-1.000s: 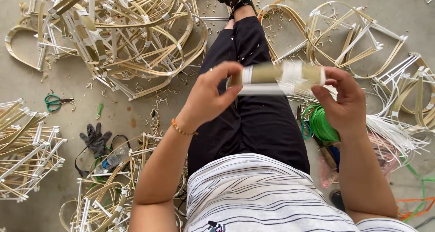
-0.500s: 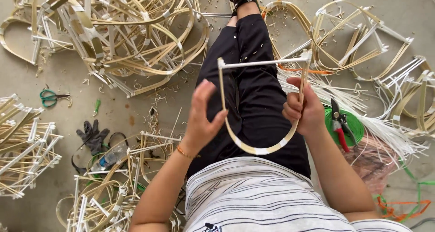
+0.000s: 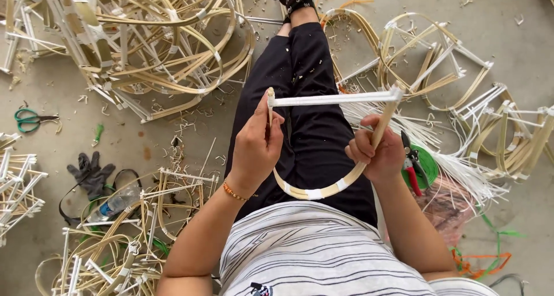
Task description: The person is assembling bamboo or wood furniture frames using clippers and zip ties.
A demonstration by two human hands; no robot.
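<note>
I hold a U-shaped bamboo frame with a white-wrapped straight bar across its top, above my lap in black trousers. My left hand grips the frame's left upright near the top corner. My right hand is closed around the right upright a little below the bar's right end. White tape bands wrap the curved bottom strip.
Heaps of finished bamboo frames lie at the top left, bottom left and right. Green-handled scissors, a dark glove, a plastic bottle, red-handled pliers on a green roll and white strips lie on the floor.
A second ago the frame was held edge-on and higher. I turned it to face me, then lowered it slightly, both hands gripping its uprights.
</note>
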